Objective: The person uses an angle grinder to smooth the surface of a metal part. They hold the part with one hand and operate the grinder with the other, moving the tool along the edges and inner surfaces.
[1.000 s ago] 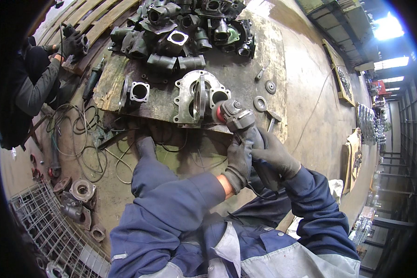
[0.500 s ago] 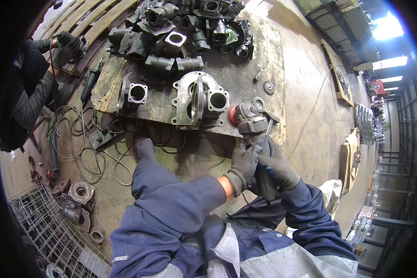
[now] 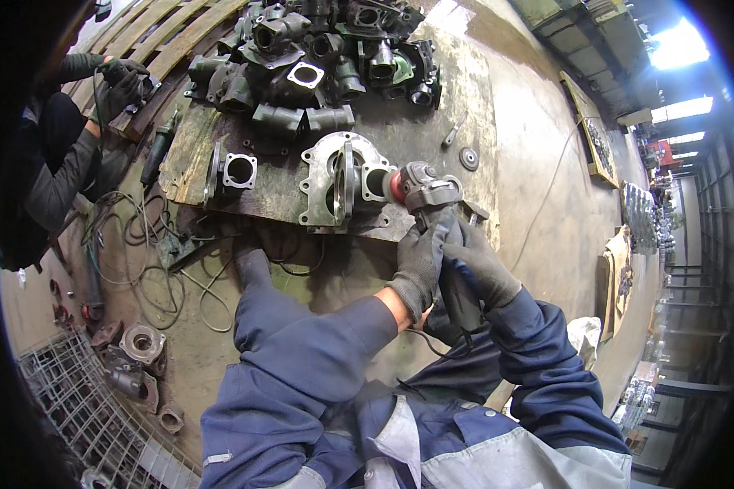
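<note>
Both my gloved hands are wrapped round an angle grinder (image 3: 428,189) over the front right of the wooden board (image 3: 465,106). My left hand (image 3: 418,259) grips the body just behind the grinder's head, and my right hand (image 3: 473,265) is closed further back. The grinder's red disc (image 3: 394,187) is at the square flange of a grey metal casting (image 3: 322,175); whether it touches I cannot tell. That casting has a round holed plate and an upright flange. Left of it stands a smaller casting (image 3: 239,171) with a square flange.
Dark pipe castings (image 3: 302,77) are heaped at the board's far side. A loose disc (image 3: 469,159) and a small tool (image 3: 454,130) lie on its right. Cables (image 3: 139,236) coil on the floor at left, near a wire basket (image 3: 81,383). A co-worker's gloved hands (image 3: 126,85) work at far left.
The grinder has moved left and slightly away from me, bringing its red disc to the casting's square flange. Both my hands stay closed on it.
</note>
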The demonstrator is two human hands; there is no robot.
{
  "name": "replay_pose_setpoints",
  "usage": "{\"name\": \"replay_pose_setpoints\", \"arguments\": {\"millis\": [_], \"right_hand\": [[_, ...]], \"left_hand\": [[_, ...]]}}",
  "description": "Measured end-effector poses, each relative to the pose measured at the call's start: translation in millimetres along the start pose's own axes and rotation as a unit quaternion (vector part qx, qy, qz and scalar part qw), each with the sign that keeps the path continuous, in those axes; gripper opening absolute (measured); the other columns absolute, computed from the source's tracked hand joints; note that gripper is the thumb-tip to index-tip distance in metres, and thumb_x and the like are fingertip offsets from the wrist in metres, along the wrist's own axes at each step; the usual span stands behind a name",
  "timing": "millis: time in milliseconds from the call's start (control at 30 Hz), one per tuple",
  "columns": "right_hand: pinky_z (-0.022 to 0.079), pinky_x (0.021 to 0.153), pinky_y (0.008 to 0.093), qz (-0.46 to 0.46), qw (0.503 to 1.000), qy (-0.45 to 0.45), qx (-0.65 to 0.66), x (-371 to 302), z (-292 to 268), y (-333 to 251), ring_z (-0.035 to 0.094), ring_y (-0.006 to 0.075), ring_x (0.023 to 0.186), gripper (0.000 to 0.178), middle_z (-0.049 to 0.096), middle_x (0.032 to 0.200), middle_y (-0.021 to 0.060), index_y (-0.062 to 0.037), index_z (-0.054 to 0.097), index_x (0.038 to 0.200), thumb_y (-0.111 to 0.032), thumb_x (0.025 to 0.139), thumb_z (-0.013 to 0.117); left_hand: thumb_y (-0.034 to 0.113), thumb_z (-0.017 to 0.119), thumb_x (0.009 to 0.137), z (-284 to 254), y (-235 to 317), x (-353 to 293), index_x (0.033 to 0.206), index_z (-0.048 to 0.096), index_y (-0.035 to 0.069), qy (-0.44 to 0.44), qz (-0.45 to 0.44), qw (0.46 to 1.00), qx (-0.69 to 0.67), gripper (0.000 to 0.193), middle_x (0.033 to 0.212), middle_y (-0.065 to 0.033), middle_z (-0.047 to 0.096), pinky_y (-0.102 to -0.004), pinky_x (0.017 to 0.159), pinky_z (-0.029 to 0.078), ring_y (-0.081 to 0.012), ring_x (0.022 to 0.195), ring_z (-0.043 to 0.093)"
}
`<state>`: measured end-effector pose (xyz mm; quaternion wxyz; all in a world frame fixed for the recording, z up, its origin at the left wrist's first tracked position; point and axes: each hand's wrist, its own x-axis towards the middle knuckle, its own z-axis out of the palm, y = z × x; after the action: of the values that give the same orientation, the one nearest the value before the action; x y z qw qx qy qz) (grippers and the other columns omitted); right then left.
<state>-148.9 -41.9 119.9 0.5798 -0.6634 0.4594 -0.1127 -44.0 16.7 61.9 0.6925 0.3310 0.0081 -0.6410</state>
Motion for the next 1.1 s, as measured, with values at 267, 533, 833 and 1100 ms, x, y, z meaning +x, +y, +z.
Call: {"name": "replay_pose_setpoints", "arguments": {"millis": [267, 533, 833, 1100], "right_hand": [[0.049, 0.106, 0.0357, -0.006, 0.999, 0.0, -0.04, 19, -6, 8, 0.062, 0.0219, 0.12, 0.068, 0.067, 0.132, 0.0149, 0.0047, 0.051, 0.147, -0.017, 0.088, 0.077], [0.047, 0.108, 0.0349, 0.009, 1.0, -0.004, 0.004, 16, 1, -2, 0.061, 0.0209, 0.121, 0.066, 0.066, 0.132, 0.0147, 0.0044, 0.052, 0.147, -0.016, 0.089, 0.076], [0.049, 0.106, 0.0339, -0.053, 0.997, -0.001, -0.06, 34, 19, -26, 0.061, 0.0194, 0.119, 0.063, 0.067, 0.131, 0.013, 0.0049, 0.054, 0.145, -0.012, 0.087, 0.073], [0.049, 0.105, 0.0344, 0.008, 0.996, -0.064, -0.068, 26, 20, -35, 0.062, 0.0179, 0.118, 0.072, 0.066, 0.133, 0.0116, 0.0051, 0.049, 0.151, -0.015, 0.088, 0.077]], "left_hand": [[0.044, 0.071, 0.102, -3, 16, 6, 0.13, 0.068, 0.0, 0.002, -0.037, 0.999, 0.023, 0.052, 0.118, -0.0076, 0.07, -0.0313, 0.091, 0.054, -0.0152, 0.103, 0.066], [0.04, 0.074, 0.1, -7, 12, 13, 0.13, 0.067, 0.003, 0.001, -0.025, 1.0, 0.004, 0.048, 0.116, -0.0079, 0.07, -0.0322, 0.091, 0.054, -0.0165, 0.101, 0.067], [0.034, 0.078, 0.097, -10, 30, 14, 0.128, 0.069, -0.001, 0.068, 0.029, 0.997, 0.02, 0.047, 0.114, -0.0079, 0.073, -0.0315, 0.091, 0.053, -0.0166, 0.1, 0.066], [0.035, 0.076, 0.099, -12, 25, -3, 0.132, 0.067, 0.002, 0.06, 0.038, 0.997, -0.033, 0.048, 0.117, -0.0055, 0.072, -0.0316, 0.093, 0.052, -0.0164, 0.101, 0.066]]}}
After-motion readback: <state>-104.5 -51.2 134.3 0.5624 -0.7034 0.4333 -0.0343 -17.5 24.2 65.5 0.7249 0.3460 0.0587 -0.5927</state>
